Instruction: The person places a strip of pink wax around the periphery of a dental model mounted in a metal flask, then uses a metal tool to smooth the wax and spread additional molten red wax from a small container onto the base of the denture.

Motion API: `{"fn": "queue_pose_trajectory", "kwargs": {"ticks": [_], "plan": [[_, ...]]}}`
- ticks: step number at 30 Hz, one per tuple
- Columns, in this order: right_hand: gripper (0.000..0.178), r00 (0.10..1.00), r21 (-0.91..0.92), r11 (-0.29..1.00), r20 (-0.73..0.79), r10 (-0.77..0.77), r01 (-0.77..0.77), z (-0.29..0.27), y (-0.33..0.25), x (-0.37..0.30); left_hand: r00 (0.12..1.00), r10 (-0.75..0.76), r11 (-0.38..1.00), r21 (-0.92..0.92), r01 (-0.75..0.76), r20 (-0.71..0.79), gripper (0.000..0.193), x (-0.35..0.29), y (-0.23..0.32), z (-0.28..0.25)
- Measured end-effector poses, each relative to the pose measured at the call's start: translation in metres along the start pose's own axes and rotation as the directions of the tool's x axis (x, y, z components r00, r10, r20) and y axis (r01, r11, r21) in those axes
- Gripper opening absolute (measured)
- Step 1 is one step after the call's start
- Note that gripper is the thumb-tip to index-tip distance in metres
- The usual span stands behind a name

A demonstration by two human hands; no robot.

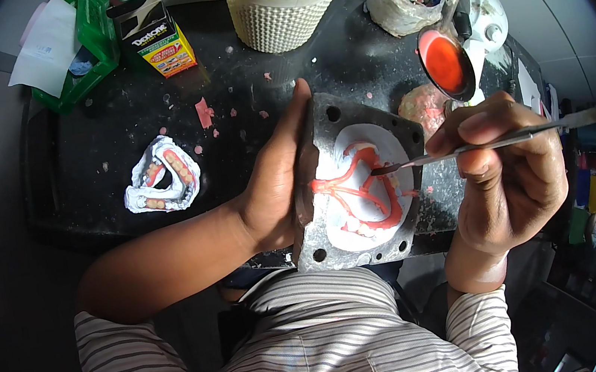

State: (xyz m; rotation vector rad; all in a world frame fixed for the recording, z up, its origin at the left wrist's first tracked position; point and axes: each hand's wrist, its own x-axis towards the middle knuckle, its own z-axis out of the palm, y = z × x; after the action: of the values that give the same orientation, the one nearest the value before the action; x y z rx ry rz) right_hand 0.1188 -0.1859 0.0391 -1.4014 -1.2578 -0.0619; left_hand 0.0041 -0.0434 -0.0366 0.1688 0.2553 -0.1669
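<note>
Two hands were busy in the head view! The left hand (272,189), one digit stretched upward, gripped one metal flask (360,111), its other fingers hidden; the right hand (510,165), fingers bent, pinched one slim tool (426,160), tip leftward at red wax (363,155). Left of the left fingers lay one dental model (178,164).

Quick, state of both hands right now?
Left hand: holding the grey flask by its left side.
Right hand: closed on a thin tool, tip at the red wax.
</note>
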Motion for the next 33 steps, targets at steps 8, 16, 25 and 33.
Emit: {"fn": "queue_pose_trajectory", "kwargs": {"ticks": [8, 16, 25, 33], "plan": [[0.021, 1.0, -0.004, 1.0, 0.013, -0.012, 0.012, -0.001, 0.002, -0.002, 0.999, -0.011, 0.995, -0.101, 0.015, 0.037, 0.077, 0.0, 0.0, -0.001], [0.022, 1.0, 0.001, 1.0, -0.021, -0.007, 0.007, -0.001, 0.003, -0.003, 1.0, -0.03, 0.997, -0.068, 0.029, -0.007, 0.077, 0.001, -0.001, -0.008], [0.02, 1.0, 0.009, 1.0, -0.012, -0.006, 0.006, -0.004, 0.003, -0.004, 0.999, -0.041, 0.996, -0.083, 0.042, 0.022, 0.077, 0.0, 0.001, -0.001], [0.021, 0.985, 0.052, 0.996, -0.151, 0.078, -0.071, -0.003, 0.0, -0.008, 0.997, -0.004, 0.998, -0.063, 0.0, -0.071, 0.075, -0.002, 0.002, -0.004]]}}
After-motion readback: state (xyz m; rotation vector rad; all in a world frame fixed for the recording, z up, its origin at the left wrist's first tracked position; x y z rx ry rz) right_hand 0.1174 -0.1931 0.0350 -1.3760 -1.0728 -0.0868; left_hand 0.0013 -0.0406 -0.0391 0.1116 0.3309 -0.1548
